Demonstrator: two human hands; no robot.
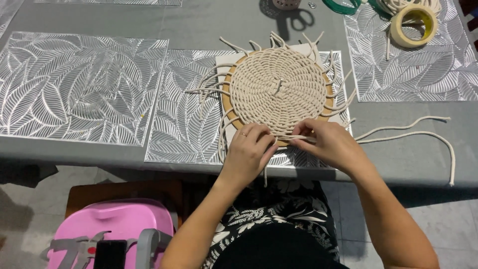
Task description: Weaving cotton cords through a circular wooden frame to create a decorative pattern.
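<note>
Grey table [199,20], woven cord mat [279,89], both hands [251,149] pinching its near edge

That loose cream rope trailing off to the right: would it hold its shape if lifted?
Probably not. The loose rope lies in soft curves on the grey table, so it looks floppy. Its thin twisted strand suggests it is light. Pushed, it would likely bend rather than slide whole.

One woven rope disc [279,87], four silver placemats [79,87], one tape roll [414,25], two hands [251,149]
</note>
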